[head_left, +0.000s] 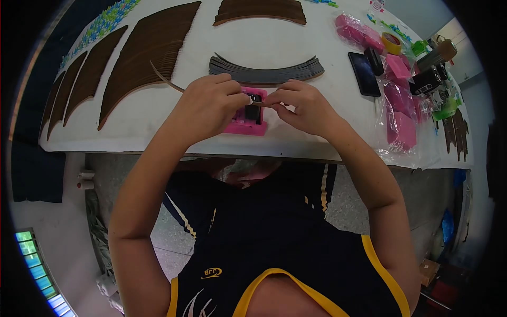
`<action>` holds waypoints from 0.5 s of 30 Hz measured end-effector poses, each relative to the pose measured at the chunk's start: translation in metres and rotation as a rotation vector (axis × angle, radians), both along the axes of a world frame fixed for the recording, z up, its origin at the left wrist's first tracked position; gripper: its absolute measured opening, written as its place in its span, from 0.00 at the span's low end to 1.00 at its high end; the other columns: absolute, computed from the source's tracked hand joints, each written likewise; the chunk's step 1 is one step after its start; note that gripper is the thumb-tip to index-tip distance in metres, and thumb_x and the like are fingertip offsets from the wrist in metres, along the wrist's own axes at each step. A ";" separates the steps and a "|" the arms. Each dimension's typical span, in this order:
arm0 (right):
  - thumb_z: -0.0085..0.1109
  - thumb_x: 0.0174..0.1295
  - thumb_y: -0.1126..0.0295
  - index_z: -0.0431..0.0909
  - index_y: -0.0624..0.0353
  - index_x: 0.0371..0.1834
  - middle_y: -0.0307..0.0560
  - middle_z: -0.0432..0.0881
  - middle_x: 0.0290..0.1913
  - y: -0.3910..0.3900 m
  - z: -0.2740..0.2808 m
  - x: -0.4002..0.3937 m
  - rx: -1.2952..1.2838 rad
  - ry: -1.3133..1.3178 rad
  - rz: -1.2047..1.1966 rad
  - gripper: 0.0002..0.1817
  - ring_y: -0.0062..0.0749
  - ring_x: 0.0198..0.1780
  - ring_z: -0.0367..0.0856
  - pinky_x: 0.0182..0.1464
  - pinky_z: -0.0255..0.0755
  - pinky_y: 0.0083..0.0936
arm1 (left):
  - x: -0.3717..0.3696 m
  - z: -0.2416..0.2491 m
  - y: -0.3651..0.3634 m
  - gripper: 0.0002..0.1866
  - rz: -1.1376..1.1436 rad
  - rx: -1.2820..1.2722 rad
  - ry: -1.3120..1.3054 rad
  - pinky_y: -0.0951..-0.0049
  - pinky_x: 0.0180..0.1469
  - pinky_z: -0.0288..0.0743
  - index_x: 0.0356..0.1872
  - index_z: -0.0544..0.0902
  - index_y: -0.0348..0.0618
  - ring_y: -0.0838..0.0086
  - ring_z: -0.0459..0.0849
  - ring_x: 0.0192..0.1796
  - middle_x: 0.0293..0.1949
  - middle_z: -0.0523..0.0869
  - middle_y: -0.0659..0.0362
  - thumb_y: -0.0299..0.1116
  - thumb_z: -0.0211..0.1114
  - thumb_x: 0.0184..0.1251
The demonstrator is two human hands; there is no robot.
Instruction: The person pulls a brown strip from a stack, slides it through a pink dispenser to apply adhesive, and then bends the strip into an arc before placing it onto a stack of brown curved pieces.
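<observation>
A thin curved brown strip [166,80] passes under my left hand [214,103], and its far end sticks out to the upper left. My left hand is closed round it. The fingers of my right hand [300,105] pinch the strip's other end, just right of a pink holder [247,128] with a dark device [253,113] in it. The holder lies between my hands near the table's front edge, partly covered by my left hand. Just beyond my hands is a stack of curved grey strips [266,72].
Stacks of brown curved strips [150,50] lie on the left, another stack [260,11] at the back. A phone [363,74], yellow tape roll [391,43], pink packets [401,129] and bottles are on the right. The white table [132,140] ends before my lap.
</observation>
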State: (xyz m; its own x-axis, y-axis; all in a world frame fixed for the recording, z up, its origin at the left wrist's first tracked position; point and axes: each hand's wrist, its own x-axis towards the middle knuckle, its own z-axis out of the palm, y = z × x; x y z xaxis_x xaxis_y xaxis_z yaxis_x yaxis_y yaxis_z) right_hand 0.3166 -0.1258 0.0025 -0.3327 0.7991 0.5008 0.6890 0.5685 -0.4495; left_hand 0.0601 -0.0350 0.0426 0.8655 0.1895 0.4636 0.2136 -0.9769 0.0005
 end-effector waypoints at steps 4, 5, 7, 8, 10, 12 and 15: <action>0.69 0.59 0.79 0.91 0.50 0.46 0.45 0.88 0.39 -0.001 0.001 -0.001 0.001 0.008 -0.008 0.14 0.40 0.42 0.86 0.42 0.83 0.35 | 0.000 0.002 0.000 0.08 -0.003 -0.006 0.005 0.64 0.44 0.82 0.36 0.91 0.47 0.66 0.85 0.42 0.32 0.86 0.62 0.26 0.72 0.55; 0.69 0.60 0.79 0.91 0.50 0.46 0.44 0.88 0.39 -0.001 0.001 -0.001 0.008 0.004 -0.007 0.13 0.40 0.42 0.86 0.43 0.83 0.35 | 0.000 0.002 0.000 0.08 -0.005 -0.005 0.005 0.64 0.44 0.82 0.36 0.91 0.47 0.66 0.85 0.42 0.32 0.86 0.62 0.26 0.72 0.55; 0.69 0.60 0.79 0.91 0.50 0.46 0.44 0.88 0.39 -0.001 0.000 -0.001 0.015 0.000 -0.007 0.13 0.40 0.42 0.86 0.43 0.83 0.35 | -0.001 0.002 0.000 0.09 -0.008 -0.009 0.012 0.64 0.45 0.82 0.37 0.91 0.47 0.66 0.85 0.42 0.33 0.86 0.62 0.26 0.72 0.55; 0.69 0.60 0.79 0.91 0.51 0.46 0.43 0.88 0.39 -0.001 0.000 -0.001 0.022 -0.005 -0.001 0.13 0.40 0.42 0.86 0.43 0.83 0.35 | -0.001 0.002 0.000 0.09 -0.011 -0.009 0.012 0.64 0.45 0.82 0.37 0.91 0.47 0.66 0.85 0.42 0.33 0.86 0.62 0.26 0.72 0.55; 0.69 0.60 0.78 0.91 0.51 0.45 0.43 0.89 0.39 -0.002 0.000 0.000 0.027 -0.010 0.002 0.13 0.40 0.42 0.86 0.44 0.83 0.35 | 0.000 0.002 0.000 0.09 -0.012 -0.012 0.000 0.63 0.45 0.82 0.38 0.91 0.46 0.65 0.85 0.42 0.33 0.87 0.62 0.25 0.72 0.55; 0.69 0.59 0.79 0.90 0.52 0.44 0.42 0.89 0.38 -0.003 0.000 0.001 0.029 0.006 -0.007 0.12 0.40 0.42 0.86 0.44 0.83 0.35 | 0.001 0.001 -0.001 0.09 -0.013 -0.022 -0.002 0.63 0.45 0.82 0.38 0.91 0.46 0.65 0.85 0.42 0.33 0.86 0.62 0.25 0.72 0.55; 0.69 0.58 0.82 0.90 0.55 0.46 0.45 0.86 0.37 -0.008 -0.001 0.010 0.039 -0.023 -0.004 0.14 0.38 0.38 0.85 0.37 0.82 0.32 | 0.001 0.000 -0.001 0.10 -0.013 -0.037 0.001 0.63 0.45 0.82 0.39 0.91 0.46 0.65 0.86 0.42 0.33 0.86 0.62 0.24 0.72 0.55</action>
State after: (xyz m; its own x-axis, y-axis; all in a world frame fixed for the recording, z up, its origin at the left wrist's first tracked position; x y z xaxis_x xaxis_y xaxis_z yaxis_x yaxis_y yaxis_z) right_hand 0.3269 -0.1333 0.0012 -0.3410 0.7807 0.5236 0.7015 0.5821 -0.4111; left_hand 0.0610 -0.0361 0.0430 0.8685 0.1953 0.4556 0.2011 -0.9789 0.0364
